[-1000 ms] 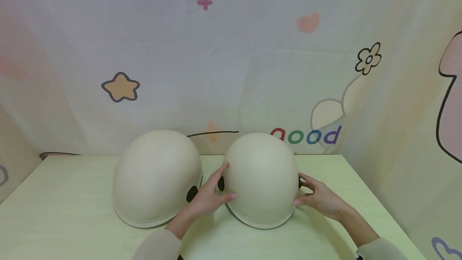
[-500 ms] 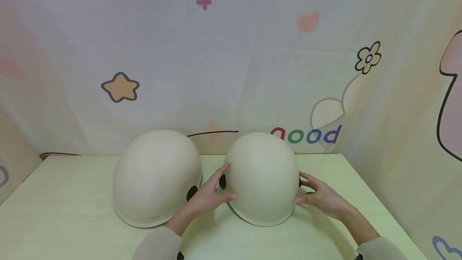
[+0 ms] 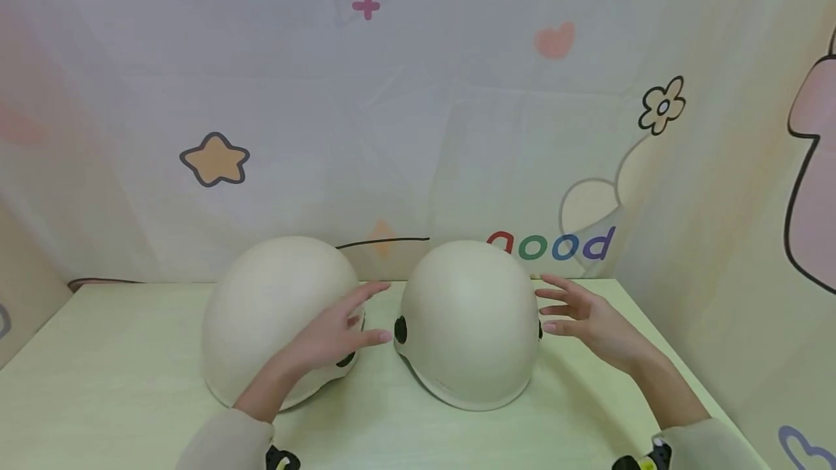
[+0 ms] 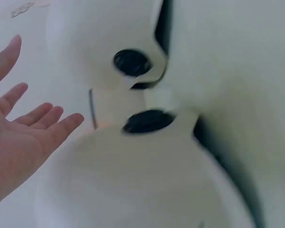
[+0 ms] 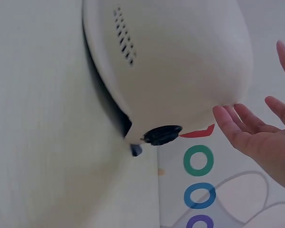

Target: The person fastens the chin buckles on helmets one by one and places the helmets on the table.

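Observation:
Two cream helmets stand dome up, side by side on the pale green table [image 3: 117,354]. My left hand [image 3: 326,336] is held in front of the left helmet [image 3: 261,310], its fingers pointing at the gap between the two; in the left wrist view the fingers are spread and hold nothing. Beside the right helmet [image 3: 470,325], at its right edge, my right hand [image 3: 591,321] has its fingers loosely extended with nothing in them. Black round side pieces [image 4: 149,121] show on the helmets, and small vent holes [image 5: 124,35] dot the right one.
Behind the table hangs a light cloth backdrop [image 3: 313,93] printed with a star, hearts, a flower and the letters "good". A similar cloth [image 3: 718,238] closes off the right side.
Both hands have come off the right helmet: the left has moved left in front of the left helmet, the right has lifted slightly and outward. Both helmets stand about where they did.

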Tool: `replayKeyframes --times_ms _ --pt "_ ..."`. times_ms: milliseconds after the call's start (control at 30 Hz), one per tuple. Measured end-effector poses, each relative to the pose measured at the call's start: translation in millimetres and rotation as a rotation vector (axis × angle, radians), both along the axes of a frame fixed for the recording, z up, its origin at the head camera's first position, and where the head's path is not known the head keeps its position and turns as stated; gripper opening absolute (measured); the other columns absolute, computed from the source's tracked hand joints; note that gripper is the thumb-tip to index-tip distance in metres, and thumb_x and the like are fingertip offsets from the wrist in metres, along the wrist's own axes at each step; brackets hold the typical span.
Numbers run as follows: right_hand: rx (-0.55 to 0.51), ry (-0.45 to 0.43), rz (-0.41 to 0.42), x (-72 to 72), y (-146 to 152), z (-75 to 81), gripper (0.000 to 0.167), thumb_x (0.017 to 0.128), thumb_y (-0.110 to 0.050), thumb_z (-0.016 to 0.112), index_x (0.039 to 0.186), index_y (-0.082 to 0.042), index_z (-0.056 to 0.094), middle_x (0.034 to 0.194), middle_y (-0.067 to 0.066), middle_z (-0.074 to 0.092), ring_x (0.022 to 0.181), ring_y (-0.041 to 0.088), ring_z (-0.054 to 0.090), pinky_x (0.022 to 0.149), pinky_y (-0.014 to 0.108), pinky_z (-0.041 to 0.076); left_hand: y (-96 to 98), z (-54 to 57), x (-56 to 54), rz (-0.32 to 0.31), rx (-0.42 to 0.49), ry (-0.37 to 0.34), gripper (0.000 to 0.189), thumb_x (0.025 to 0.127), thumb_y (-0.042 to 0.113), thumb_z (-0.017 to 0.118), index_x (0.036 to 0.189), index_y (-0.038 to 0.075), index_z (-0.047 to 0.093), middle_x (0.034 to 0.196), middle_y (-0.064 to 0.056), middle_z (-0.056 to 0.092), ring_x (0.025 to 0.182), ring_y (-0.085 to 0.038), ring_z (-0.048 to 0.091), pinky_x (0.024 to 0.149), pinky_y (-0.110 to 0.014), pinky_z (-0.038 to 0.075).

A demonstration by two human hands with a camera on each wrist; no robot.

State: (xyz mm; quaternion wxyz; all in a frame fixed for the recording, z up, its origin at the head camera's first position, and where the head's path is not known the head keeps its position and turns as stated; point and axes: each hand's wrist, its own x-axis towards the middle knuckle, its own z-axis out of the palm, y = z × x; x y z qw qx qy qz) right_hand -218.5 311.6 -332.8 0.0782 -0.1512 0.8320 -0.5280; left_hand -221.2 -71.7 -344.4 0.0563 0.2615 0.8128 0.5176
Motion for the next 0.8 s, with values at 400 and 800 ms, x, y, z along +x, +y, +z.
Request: replayKeyframes --times_ms 400,800 --pt "-0.062 0.033 0.079 -3.4 -43 35.0 0.073 0.083 -0.013 0.066 0.143 -0.008 0.024 0.137 0.019 0.037 0.122 0.037 0.038 0.094 0.040 0.041 -80.7 48.6 9.3 0.107 -0.079 0.052 0.069 0.082 0.032 0.068 0.139 0.012 0.035 0.141 -0.013 0.034 0.126 -0.036 0.036 0.098 -0.049 0.033" --pt "-0.148 -0.002 0.178 -6.5 -99 25.6 0.068 0.082 -0.012 0.067 0.140 -0.006 0.032 0.131 0.018 0.045 0.118 0.032 0.045 0.091 0.032 0.044 -149.5 38.9 12.9 0.211 -0.189 0.011 0.071 0.085 0.036 0.063 0.144 0.017 0.027 0.142 -0.017 0.028 0.125 -0.042 0.033 0.095 -0.053 0.034"
